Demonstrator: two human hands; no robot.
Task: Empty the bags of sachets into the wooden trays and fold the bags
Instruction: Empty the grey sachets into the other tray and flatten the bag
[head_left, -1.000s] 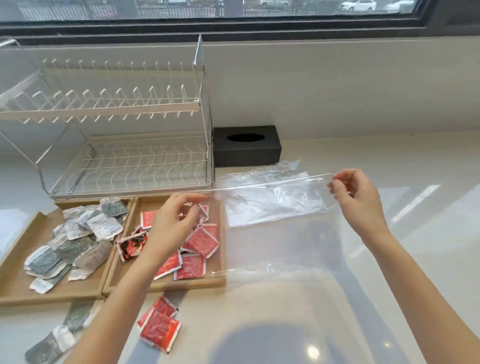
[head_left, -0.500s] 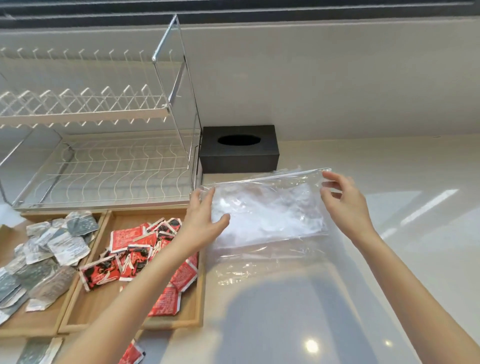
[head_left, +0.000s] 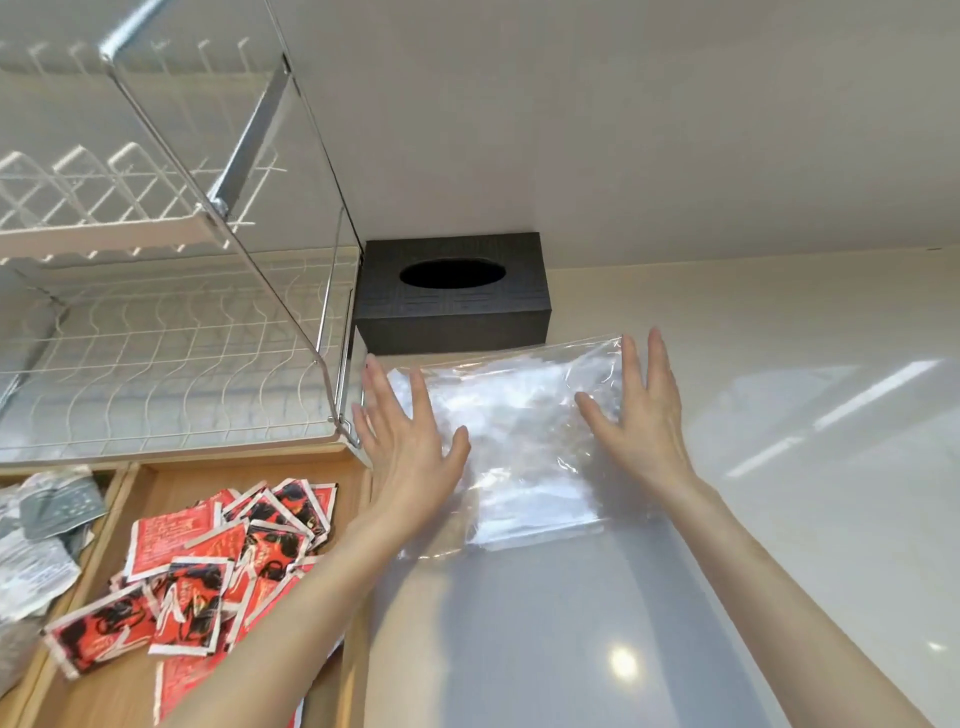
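While both forearms reach in from the bottom edge, the nearest things on the pale counter (head_left: 779, 364) are the two wooden trays at the lower left. The right-hand tray (head_left: 171, 478) holds a loose heap of red sachets (head_left: 208, 566), several overlapping and some tipped against one another. The left-hand tray (head_left: 111, 499), only partly in view at the frame's edge, holds grey and white sachets (head_left: 36, 545).

Just beyond and to the right of the trays, a clear plastic bag (head_left: 519, 447) lies flat on the counter, doubled over on itself so that its layers look cloudy. The left hand (head_left: 410, 447) rests palm down on the bag's left side, fingers spread and straight, gripping nothing. The right hand (head_left: 639, 415) lies palm down on the bag's right side, likewise flat with fingers apart, its thumb pointing inward across the plastic. Neither hand pinches the bag; both press on top of it.

Farther back, a black tissue box (head_left: 452, 301) with an oval slot sits against the wall, just behind the bag's far edge. To its left stands a white wire dish rack (head_left: 171, 353) with two tiers, its lower shelf just behind the trays.
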